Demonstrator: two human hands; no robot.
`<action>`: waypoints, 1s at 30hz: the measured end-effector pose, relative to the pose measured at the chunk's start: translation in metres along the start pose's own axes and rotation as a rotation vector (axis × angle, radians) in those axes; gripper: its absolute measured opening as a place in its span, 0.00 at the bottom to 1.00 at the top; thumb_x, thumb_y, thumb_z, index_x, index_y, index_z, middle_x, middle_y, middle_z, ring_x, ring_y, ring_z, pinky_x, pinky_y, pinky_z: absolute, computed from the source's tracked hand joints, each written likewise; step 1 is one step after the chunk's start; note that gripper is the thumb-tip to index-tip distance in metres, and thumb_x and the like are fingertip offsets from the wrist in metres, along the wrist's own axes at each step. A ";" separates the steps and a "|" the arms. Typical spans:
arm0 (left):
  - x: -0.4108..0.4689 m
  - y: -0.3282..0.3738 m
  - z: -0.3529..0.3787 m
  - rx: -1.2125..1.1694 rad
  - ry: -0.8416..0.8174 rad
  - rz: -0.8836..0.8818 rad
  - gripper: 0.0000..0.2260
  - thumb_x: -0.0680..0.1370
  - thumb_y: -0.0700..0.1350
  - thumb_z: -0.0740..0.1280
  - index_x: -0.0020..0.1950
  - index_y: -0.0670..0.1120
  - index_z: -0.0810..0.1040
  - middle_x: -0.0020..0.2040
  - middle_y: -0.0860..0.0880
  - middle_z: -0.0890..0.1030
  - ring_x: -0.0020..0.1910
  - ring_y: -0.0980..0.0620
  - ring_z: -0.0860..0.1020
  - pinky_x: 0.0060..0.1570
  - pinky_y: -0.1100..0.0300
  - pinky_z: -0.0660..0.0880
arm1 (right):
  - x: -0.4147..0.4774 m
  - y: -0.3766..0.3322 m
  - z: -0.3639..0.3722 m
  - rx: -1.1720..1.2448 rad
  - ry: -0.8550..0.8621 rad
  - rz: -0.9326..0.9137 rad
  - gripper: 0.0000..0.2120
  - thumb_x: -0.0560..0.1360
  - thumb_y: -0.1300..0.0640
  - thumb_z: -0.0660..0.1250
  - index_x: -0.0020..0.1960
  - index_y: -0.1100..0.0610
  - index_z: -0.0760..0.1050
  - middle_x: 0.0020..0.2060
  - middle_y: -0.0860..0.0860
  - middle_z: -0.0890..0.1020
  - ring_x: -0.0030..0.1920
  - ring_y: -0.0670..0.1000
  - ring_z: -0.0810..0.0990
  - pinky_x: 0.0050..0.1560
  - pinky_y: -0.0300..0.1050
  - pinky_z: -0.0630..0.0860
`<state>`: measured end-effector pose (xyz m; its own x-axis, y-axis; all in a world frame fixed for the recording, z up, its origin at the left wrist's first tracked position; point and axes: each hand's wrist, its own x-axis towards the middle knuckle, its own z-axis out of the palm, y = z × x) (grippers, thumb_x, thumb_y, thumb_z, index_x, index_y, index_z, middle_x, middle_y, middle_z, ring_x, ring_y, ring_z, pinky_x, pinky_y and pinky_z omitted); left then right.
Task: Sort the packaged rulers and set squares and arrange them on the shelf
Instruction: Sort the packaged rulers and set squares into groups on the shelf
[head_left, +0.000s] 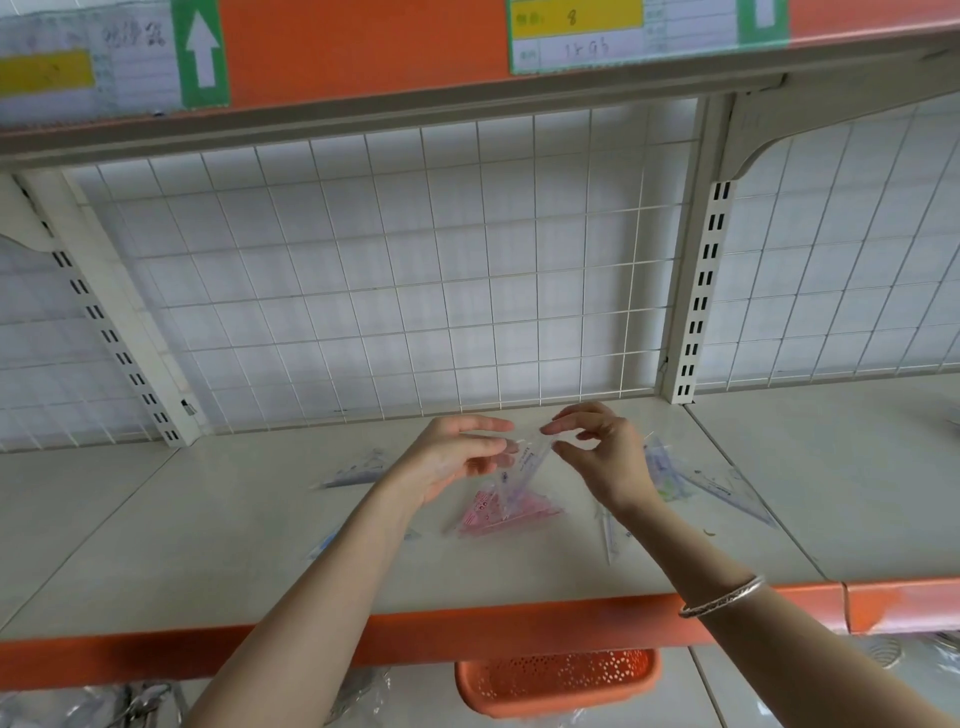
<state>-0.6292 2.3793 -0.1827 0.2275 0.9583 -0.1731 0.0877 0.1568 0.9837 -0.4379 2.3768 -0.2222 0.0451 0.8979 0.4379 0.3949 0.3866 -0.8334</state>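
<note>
Currently mid-sort, it seems. Holding one clear packaged set square (522, 462) off the shelf (208, 519): pinched at its top corner by right hand (597, 457), gripped in loosely curled fingers of left hand (457, 457). Hovering just above pink packet (498, 514). Next, probably: laying it flat with clear set squares (717, 483) at three o'clock.

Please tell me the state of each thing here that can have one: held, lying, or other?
clear packet, held tilted above the shelf.
left hand, pinches the clear packet.
right hand, pinches its top end.
pink packet, lying flat on the shelf.
clear set squares, lying flat on the shelf.
orange basket, upright below the shelf.
</note>
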 end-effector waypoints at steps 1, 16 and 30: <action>0.000 0.001 -0.001 0.036 -0.007 0.000 0.10 0.76 0.32 0.67 0.54 0.42 0.80 0.43 0.45 0.85 0.38 0.52 0.83 0.35 0.67 0.76 | 0.000 0.001 -0.001 -0.066 -0.025 -0.025 0.16 0.68 0.68 0.72 0.43 0.46 0.82 0.50 0.43 0.78 0.51 0.40 0.75 0.48 0.27 0.68; 0.007 0.000 -0.006 0.633 0.064 0.106 0.25 0.74 0.44 0.73 0.68 0.47 0.69 0.52 0.49 0.82 0.42 0.55 0.79 0.41 0.68 0.73 | 0.008 -0.007 0.008 -0.381 -0.226 -0.012 0.11 0.67 0.64 0.74 0.48 0.57 0.83 0.39 0.50 0.84 0.33 0.40 0.75 0.37 0.24 0.69; -0.002 -0.020 -0.031 1.196 0.272 0.132 0.15 0.71 0.47 0.74 0.54 0.43 0.78 0.52 0.46 0.81 0.47 0.45 0.79 0.48 0.53 0.75 | 0.011 -0.022 0.041 -0.509 -0.342 -0.067 0.14 0.70 0.60 0.72 0.56 0.58 0.81 0.47 0.53 0.81 0.43 0.50 0.77 0.44 0.36 0.69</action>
<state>-0.6615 2.3818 -0.2004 0.1053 0.9912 0.0803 0.9441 -0.1250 0.3049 -0.4835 2.3872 -0.2131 -0.2585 0.9245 0.2801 0.7788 0.3710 -0.5058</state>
